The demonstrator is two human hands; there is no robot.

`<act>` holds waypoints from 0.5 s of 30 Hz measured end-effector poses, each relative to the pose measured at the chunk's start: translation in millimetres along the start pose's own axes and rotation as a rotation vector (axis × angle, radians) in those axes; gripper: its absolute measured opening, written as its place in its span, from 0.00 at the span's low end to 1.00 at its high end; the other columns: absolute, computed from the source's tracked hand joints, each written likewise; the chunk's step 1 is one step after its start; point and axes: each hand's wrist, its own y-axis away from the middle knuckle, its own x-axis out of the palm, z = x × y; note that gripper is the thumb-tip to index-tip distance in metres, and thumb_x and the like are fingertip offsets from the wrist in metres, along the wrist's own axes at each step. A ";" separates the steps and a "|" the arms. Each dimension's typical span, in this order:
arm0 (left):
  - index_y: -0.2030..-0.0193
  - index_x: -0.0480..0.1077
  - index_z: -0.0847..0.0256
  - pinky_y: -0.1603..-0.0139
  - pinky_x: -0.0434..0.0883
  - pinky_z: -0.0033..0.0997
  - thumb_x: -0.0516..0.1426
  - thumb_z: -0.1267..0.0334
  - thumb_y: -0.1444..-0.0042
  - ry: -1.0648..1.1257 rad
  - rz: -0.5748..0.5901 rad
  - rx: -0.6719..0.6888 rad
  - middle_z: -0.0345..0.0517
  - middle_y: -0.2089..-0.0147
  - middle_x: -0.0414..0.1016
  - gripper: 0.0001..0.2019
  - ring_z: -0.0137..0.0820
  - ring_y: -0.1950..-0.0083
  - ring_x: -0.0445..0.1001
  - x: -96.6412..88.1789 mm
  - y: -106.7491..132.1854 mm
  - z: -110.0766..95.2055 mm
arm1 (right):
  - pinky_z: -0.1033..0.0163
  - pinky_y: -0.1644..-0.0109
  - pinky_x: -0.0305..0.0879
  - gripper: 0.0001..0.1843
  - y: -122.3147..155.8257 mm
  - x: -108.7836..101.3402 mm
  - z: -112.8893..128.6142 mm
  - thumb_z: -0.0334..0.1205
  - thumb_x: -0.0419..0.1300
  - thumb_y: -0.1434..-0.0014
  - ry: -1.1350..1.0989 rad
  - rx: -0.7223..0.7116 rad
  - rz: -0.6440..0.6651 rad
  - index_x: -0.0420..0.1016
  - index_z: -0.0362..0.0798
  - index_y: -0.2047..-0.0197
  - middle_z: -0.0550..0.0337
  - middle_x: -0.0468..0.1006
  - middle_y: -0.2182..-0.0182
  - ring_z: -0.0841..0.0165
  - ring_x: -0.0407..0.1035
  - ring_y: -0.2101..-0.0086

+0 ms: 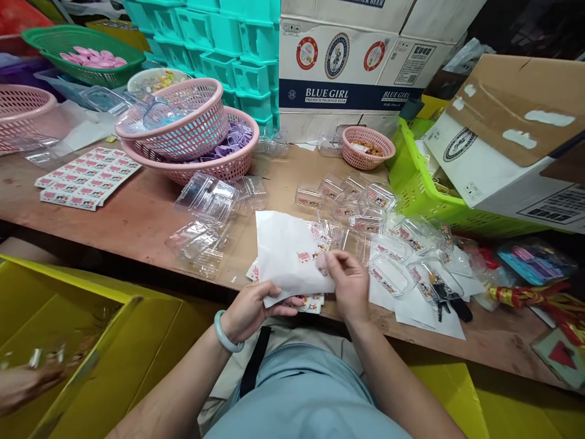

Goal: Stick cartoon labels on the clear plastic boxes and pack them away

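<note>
A brown wooden workbench [137, 219] is sitting cluttered with clear plastic clamshell cases [205, 201] and stacked pink plastic baskets [183, 122], with teal plastic crates [228, 36] and a white cardboard beer carton [338, 61] standing along its far side. At the near edge the left hand [251, 311] is clamping a white paper sheet [283, 250] by its near corner, while the right hand [350, 283] is pinching a small pale pink sticker [321, 263] at the sheet's right edge.

Stacked baskets [183, 131] stand left of the cardboard box [347, 67], behind clear cases [208, 201].
</note>
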 end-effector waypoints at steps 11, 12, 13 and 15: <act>0.51 0.72 0.56 0.54 0.66 0.25 0.68 0.66 0.57 -0.517 -0.632 0.907 0.48 0.43 0.67 0.24 0.37 0.47 0.67 -0.6 38.8 -8.2 | 0.52 0.48 0.69 0.04 -2.1 -14.3 37.4 0.33 0.60 0.41 0.212 -0.526 -0.276 0.74 0.50 0.61 0.57 0.78 0.61 0.64 0.73 0.57; 0.53 0.73 0.57 0.53 0.66 0.25 0.67 0.64 0.54 -0.532 -0.566 0.915 0.48 0.44 0.67 0.19 0.37 0.47 0.67 6.0 40.3 -6.0 | 0.51 0.47 0.68 0.09 6.4 -9.5 37.1 0.30 0.60 0.42 0.329 -0.635 -0.168 0.74 0.52 0.58 0.58 0.79 0.59 0.64 0.73 0.56; 0.56 0.74 0.59 0.53 0.66 0.26 0.65 0.62 0.51 -0.523 -0.426 0.843 0.49 0.46 0.69 0.14 0.37 0.49 0.68 13.2 39.0 -3.6 | 0.50 0.46 0.68 0.14 14.1 -5.0 35.9 0.28 0.61 0.43 0.430 -0.733 -0.048 0.73 0.54 0.55 0.58 0.79 0.58 0.64 0.73 0.55; 0.61 0.75 0.61 0.57 0.67 0.29 0.60 0.57 0.45 -0.400 -0.119 0.583 0.50 0.55 0.72 0.11 0.35 0.57 0.70 26.5 28.4 0.6 | 0.49 0.44 0.67 0.22 26.0 1.1 31.2 0.25 0.61 0.44 0.560 -0.863 0.156 0.71 0.57 0.50 0.59 0.79 0.57 0.63 0.72 0.53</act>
